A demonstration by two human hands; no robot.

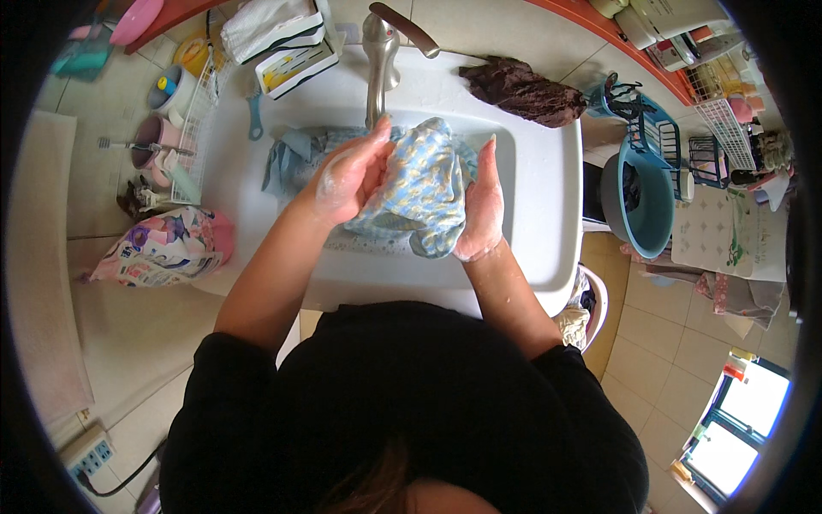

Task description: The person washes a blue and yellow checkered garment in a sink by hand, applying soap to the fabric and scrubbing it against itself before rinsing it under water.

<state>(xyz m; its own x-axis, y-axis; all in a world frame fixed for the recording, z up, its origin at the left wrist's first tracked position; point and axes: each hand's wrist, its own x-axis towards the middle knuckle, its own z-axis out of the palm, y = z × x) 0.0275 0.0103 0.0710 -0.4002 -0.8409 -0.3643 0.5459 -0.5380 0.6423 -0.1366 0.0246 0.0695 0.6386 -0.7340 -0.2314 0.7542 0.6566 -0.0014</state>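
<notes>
A wet blue, white and yellow patterned cloth (424,183) is bunched between my two hands above the sink's basin. My left hand (350,177) grips its left side, thumb up, with foam on the back of the hand. On the other side my right hand (483,212) holds the cloth's edge, thumb raised and fingers partly hidden behind the fabric. Below, a blue cloth (289,160) lies in sudsy water (372,244) in the white sink (542,225). The metal faucet (383,70) stands behind, its spout partly hidden by my left hand.
A dark brown wet cloth (523,90) lies on the sink's back right corner. On the left are a blue-handled brush (255,115), a wire rack (196,128) with cups, and a detergent bag (170,247). A blue basin (648,218) stands at the right, near a laundry bucket (598,308).
</notes>
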